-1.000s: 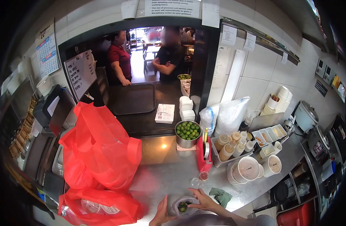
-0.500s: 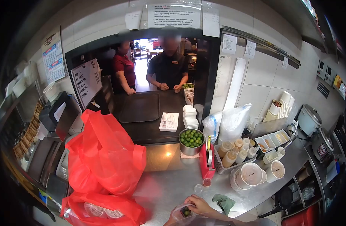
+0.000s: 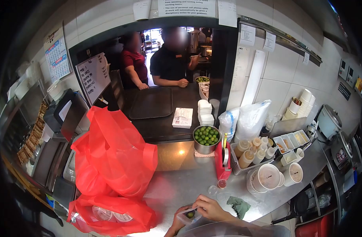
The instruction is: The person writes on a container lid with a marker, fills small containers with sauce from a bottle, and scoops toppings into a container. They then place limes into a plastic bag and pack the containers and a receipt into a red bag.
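Low in the head view: your two hands meet over a small clear plastic bag [image 3: 184, 218], near the bottom edge, on the body side of the counter [image 3: 169, 190].
Bag: held between your hands, mouth tipped up towards the camera; green fruit [image 3: 190, 214] shows inside. Its lower end is hidden, so you cannot tell its long axis or whether it touches the steel.
Right grip: your right hand [image 3: 207, 208] comes in from the right, thumb and fingers pinched together on the bag's far rim.
Left grip: your left hand [image 3: 177, 223] curls round the bag's left side and holds it; you cannot see all its fingertips.
Key relation: bag mouth lies directly between the two grips, fruit just below and left of the right fingers. Both hands touch the bag; the right is nearer the opening, the left backs the side.
Small cups: clear cup [image 3: 212, 190] and red-filled cup [image 3: 222, 183] stand beyond your right hand, near it but apart.
Cloth: green cloth [image 3: 239, 205] lies crumpled to the right of your right hand.
Fruit bowl: metal bowl [image 3: 205, 149] heaped with more green fruit, well beyond both hands, just left of the red tape dispenser [image 3: 223, 164].
Left side: large red bag [image 3: 114, 158], well apart from your left hand.
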Demonstrator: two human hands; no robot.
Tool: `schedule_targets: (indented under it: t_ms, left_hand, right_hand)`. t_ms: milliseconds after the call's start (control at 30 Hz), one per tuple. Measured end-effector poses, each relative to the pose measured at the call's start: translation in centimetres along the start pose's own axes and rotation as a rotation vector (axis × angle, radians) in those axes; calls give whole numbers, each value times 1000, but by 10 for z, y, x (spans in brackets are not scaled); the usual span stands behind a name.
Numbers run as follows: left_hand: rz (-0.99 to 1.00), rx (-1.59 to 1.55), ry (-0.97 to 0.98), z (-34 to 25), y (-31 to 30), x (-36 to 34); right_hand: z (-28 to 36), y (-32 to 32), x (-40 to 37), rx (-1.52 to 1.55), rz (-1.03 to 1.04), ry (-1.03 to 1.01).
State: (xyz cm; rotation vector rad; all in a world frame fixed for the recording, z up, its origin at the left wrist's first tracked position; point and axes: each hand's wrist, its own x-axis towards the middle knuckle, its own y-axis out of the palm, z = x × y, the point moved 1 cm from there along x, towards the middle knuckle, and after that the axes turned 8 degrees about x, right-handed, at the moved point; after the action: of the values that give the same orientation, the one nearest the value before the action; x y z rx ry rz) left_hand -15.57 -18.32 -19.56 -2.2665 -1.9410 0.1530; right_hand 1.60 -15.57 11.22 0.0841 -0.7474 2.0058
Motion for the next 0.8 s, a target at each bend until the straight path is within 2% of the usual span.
schedule_targets:
  t_ms: [33, 100, 167, 200, 267, 367, 467, 567, 667, 767, 800]
  left_hand:
    - [-2, 18, 16, -7, 0, -1]
    - [-65, 114, 130, -73, -6, -4]
    - [-45, 216, 55, -104, -12, -1]
    - [-34, 265, 16, -109, -13, -2]
    - [-80, 268, 58, -84, -8, 1]
    - [-112, 258, 199, -88, -5, 6]
    - [-143, 225, 194, -119, -6, 4]
    - [-203, 175, 183, -135, -7, 9]
    - [-140, 180, 229, -136, -8, 5]
    - [-130, 98, 207, -129, -6, 8]
    - [-179, 90, 232, -137, -5, 9]
  right_hand:
    - [0, -1, 1, 58, 5, 8]
    - [3, -3, 5, 94, 0, 29]
    - [9, -6, 8, 48, -20, 54]
    - [11, -5, 12, -106, 0, -28]
    - [16, 1, 20, -416, 42, -192]
    - [16, 13, 22, -532, 219, -153]
    - [-6, 28, 24, -595, 376, -92]
    - [-21, 35, 32, -558, 198, -291]
    - [-29, 38, 31, -588, 612, -118]
    - [-29, 37, 38, -704, 479, -251]
    - [-18, 28, 45, -687, 359, -287]
